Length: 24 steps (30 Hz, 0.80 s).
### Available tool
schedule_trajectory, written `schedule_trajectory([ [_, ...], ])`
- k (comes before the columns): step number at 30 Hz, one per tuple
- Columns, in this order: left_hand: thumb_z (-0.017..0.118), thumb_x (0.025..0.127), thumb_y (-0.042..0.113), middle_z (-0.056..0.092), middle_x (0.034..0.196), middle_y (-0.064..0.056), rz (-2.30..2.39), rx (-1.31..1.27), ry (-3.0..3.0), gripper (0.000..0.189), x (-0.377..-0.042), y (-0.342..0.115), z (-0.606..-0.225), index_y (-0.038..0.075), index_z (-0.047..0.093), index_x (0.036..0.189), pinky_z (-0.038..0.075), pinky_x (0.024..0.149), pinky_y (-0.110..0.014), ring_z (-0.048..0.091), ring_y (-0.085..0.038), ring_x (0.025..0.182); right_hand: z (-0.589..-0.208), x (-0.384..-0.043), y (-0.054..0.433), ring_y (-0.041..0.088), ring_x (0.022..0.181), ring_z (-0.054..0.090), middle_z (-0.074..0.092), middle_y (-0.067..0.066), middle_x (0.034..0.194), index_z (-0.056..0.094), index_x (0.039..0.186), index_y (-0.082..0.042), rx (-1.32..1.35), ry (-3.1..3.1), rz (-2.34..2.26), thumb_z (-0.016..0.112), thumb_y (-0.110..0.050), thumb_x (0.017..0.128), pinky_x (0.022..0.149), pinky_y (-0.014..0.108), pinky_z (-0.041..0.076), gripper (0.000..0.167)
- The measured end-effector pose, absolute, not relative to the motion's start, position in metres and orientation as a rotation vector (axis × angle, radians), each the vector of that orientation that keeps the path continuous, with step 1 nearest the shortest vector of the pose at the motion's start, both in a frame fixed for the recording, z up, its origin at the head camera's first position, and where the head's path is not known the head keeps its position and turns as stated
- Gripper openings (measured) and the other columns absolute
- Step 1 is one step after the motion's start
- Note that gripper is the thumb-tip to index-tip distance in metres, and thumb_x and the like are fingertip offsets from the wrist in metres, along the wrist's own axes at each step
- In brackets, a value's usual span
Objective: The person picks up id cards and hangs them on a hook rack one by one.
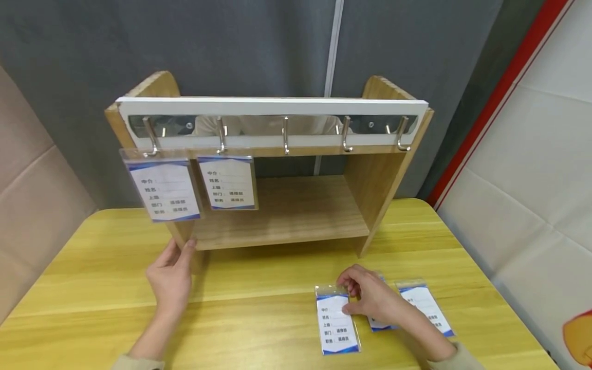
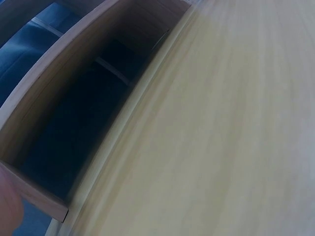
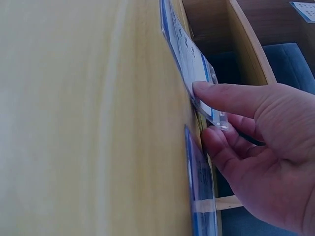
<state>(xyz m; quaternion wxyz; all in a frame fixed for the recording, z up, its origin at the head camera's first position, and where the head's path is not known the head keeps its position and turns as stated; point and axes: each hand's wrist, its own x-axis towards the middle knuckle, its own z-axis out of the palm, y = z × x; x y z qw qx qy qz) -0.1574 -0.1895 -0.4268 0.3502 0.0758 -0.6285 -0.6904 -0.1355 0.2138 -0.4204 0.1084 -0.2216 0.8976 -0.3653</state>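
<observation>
My left hand (image 1: 172,280) grips the lower front edge of the left side panel of a wooden rack (image 1: 287,210). In the left wrist view only a blurred bit of that hand (image 2: 9,204) shows beside the panel. My right hand (image 1: 376,298) pinches a clear-sleeved badge (image 1: 336,326) at its upper right. The right wrist view shows the thumb on the face of the badge (image 3: 184,59), its near end tilted up. Partly behind the right hand lies a second badge (image 1: 380,325), and a third badge (image 1: 427,308) lies farther right.
A white rail (image 1: 273,107) across the rack's top front carries several metal hooks (image 1: 285,134). One badge (image 1: 166,192) hangs at the leftmost hook, another badge (image 1: 228,184) at the second. The rack stands on a yellow wood-grain table (image 1: 259,318) before a grey partition (image 1: 259,46).
</observation>
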Motion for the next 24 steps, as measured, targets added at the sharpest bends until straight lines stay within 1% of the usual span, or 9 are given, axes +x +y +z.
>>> schedule_trajectory([
  [3, 0.072, 0.094, -0.003, 0.065, 0.124, -0.016, -1.789, 0.204, -1.638, 0.034, -0.1571, -0.1892, -0.4262, 0.000, 0.068, 0.127, 0.057, 0.092, -0.021, 0.070, -0.001, 0.103, -0.4197, -0.1353, 0.2136, 0.012, 0.082, 0.055, 0.057, 0.000, 0.096, 0.063, 0.112, -0.008, -0.683, 2.626, -1.132, 0.087, -0.005, 0.082, 0.065, 0.022, 0.055, 0.039],
  [6, 0.072, 0.093, -0.003, 0.064, 0.125, -0.017, -1.785, 0.204, -1.644, 0.034, -0.1568, -0.1894, -0.4258, 0.000, 0.067, 0.127, 0.057, 0.092, -0.021, 0.069, -0.001, 0.104, -0.4191, -0.1349, 0.2122, 0.011, 0.081, 0.056, 0.058, 0.000, 0.098, 0.062, 0.114, -0.007, -0.702, 2.617, -1.188, 0.085, -0.004, 0.085, 0.065, 0.022, 0.056, 0.037],
  [11, 0.073, 0.093, -0.003, 0.064, 0.125, -0.017, -1.789, 0.204, -1.639, 0.035, -0.1574, -0.1899, -0.4249, 0.000, 0.067, 0.127, 0.057, 0.092, -0.021, 0.070, -0.002, 0.104, -0.4184, -0.1348, 0.2086, 0.013, 0.084, 0.057, 0.060, 0.001, 0.100, 0.062, 0.115, -0.008, -0.723, 2.628, -1.280, 0.080, -0.006, 0.090, 0.068, 0.023, 0.058, 0.032],
  [18, 0.073, 0.093, -0.003, 0.064, 0.125, -0.017, -1.777, 0.211, -1.649, 0.035, -0.1569, -0.1901, -0.4248, 0.001, 0.067, 0.127, 0.058, 0.091, -0.020, 0.070, 0.000, 0.102, -0.4176, -0.1340, 0.2067, 0.013, 0.087, 0.060, 0.065, 0.002, 0.107, 0.060, 0.117, -0.007, -0.702, 2.602, -1.365, 0.075, -0.004, 0.094, 0.072, 0.023, 0.059, 0.028],
  [24, 0.073, 0.093, -0.002, 0.065, 0.124, -0.016, -1.772, 0.223, -1.658, 0.035, -0.1568, -0.1901, -0.4258, 0.002, 0.068, 0.127, 0.058, 0.090, -0.020, 0.070, 0.002, 0.099, -0.4184, -0.1347, 0.2059, 0.013, 0.090, 0.063, 0.066, 0.004, 0.108, 0.058, 0.119, -0.002, -0.756, 2.586, -1.427, 0.071, 0.001, 0.095, 0.074, 0.025, 0.062, 0.028],
])
